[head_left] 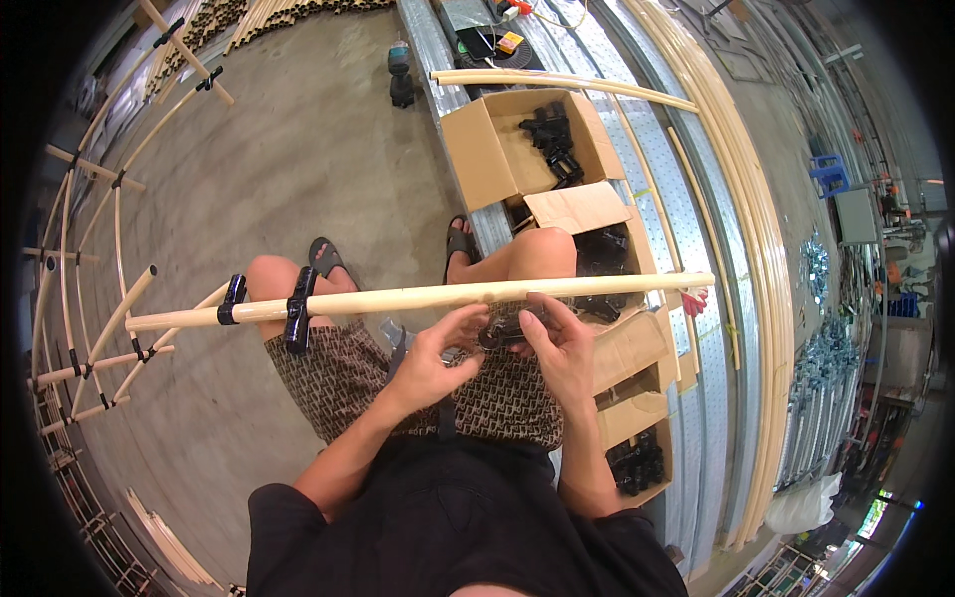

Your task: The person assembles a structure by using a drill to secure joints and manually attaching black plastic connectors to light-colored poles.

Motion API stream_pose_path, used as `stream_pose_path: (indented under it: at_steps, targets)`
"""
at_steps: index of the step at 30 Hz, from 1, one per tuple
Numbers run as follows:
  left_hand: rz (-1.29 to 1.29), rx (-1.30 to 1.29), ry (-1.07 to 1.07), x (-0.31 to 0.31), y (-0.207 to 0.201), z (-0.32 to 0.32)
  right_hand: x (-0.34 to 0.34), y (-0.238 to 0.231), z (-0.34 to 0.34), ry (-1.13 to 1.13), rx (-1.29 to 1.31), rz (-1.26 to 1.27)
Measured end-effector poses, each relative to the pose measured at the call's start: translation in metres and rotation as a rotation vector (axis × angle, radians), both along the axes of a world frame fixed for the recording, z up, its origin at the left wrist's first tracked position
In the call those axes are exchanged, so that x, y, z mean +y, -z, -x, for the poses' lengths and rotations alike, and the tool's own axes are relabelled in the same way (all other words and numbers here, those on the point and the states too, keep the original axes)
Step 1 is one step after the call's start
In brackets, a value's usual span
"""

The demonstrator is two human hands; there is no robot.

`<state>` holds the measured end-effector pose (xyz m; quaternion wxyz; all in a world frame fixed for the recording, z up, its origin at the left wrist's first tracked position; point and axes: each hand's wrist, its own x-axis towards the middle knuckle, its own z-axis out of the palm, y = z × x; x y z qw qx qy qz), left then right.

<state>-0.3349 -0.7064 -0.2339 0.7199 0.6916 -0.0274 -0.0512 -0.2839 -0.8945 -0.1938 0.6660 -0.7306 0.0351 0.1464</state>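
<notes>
A long cream-coloured pipe [418, 299] lies across my thighs, running left to right. Two black pipe clamps, one wide clamp [299, 310] and one narrower clamp [233, 300], sit around its left part. Just below the pipe, my right hand [565, 356] pinches a black pipe joint [500, 331] between thumb and fingers. My left hand [426, 360] is beside the joint's left end, thumb and fingers apart and curved towards it. Whether its fingertips touch the joint cannot be made out.
Cardboard boxes, including a far box [477, 149] and a near box [642, 468], hold black joints at my right. They rest by metal profiles [716, 428] with long pipes [761, 249]. A pipe frame [119, 189] stands left. A power drill [400, 75] is on the floor ahead.
</notes>
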Motion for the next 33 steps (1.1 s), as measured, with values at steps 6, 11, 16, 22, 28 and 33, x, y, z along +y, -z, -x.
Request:
stream_pose_path:
  at_steps: [6,11,16,22,28,33]
  targets:
    - [0.398,0.391,0.141,0.011,0.001,0.001,-0.001,-0.010,0.001,-0.106,-0.238,0.312]
    - [0.336,0.443,0.039,0.005,-0.004,-0.010,0.006,-0.023,0.004,-0.166,-0.477,0.514]
    - [0.105,0.371,-0.113,-0.009,-0.001,-0.013,0.014,-0.004,0.010,-0.176,-0.628,0.535]
    - [-0.131,0.125,-0.274,-0.014,0.023,-0.012,0.021,0.003,0.016,-0.129,-0.602,0.506]
    - [-0.046,0.086,-0.345,-0.022,0.028,-0.015,0.023,-0.001,0.013,-0.157,-0.672,0.505]
    - [-0.166,0.009,-0.355,-0.018,0.008,-0.017,0.026,-0.001,0.016,-0.106,-0.723,0.480]
